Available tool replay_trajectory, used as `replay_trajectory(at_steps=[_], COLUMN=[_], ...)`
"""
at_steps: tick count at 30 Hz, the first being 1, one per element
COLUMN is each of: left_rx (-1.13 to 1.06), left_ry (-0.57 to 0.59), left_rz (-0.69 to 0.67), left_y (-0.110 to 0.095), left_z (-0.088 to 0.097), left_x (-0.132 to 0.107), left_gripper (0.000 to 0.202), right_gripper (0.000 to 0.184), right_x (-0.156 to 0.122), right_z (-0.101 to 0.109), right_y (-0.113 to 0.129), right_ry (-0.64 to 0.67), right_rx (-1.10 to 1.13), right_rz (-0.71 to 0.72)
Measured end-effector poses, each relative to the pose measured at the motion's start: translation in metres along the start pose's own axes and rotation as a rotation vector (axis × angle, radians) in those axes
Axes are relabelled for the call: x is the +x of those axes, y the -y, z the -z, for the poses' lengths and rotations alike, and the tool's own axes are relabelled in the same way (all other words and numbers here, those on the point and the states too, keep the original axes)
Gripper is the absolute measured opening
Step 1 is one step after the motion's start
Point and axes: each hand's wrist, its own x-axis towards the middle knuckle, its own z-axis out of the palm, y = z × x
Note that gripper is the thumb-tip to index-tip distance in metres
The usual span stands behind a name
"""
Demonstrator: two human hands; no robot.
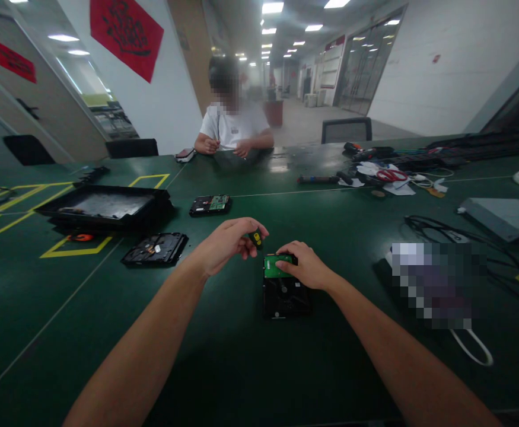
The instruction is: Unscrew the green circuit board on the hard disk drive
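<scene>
A black hard drive (283, 296) with a green circuit board (273, 267) on top lies on the green table (250, 367) in front of me. My right hand (306, 267) rests on the far end of the drive, fingers bent over the board's edge. My left hand (226, 243) hovers just left of it, fingers pinched round a small black and yellow tool (255, 238) whose tip points down toward the board.
Another hard drive (210, 205) and a black disassembled part (155, 249) lie to the left, beside a black tray (103, 207). Cables (455, 231), a grey box (506, 216) and red scissors (391, 175) sit to the right. A person in white (235, 127) sits opposite.
</scene>
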Motion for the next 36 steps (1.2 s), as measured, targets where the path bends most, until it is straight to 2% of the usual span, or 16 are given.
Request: replay_trajectory(at_steps=[6, 15, 20, 26, 36], left_rx=[-0.034, -0.007, -0.032, -0.120, -0.099], left_ry=[-0.002, -0.003, 0.015, 0.046, 0.055], left_rz=[0.024, -0.026, 0.002, 0.019, 0.016], left_y=[0.0016, 0.0055, 0.0042, 0.0044, 0.0049], left_z=[0.0008, 0.0028, 0.0017, -0.0005, 0.0006], left_x=[-0.0004, 0.0020, 0.0008, 0.0010, 0.0024], left_gripper=[0.028, 0.028, 0.034, 0.029, 0.031], right_gripper=[0.029, 0.027, 0.026, 0.028, 0.028], right_x=[-0.0006, 0.0003, 0.0006, -0.0001, -0.0002], right_z=[0.0023, 0.0011, -0.0002, 0.0025, 0.0016], right_y=[0.0036, 0.0025, 0.0020, 0.0054, 0.0041], right_ry=[0.010, 0.009, -0.002, 0.010, 0.003], right_rx=[-0.008, -0.015, -0.022, -0.013, -0.004], right_rz=[0.004, -0.008, -0.004, -0.011, -0.006])
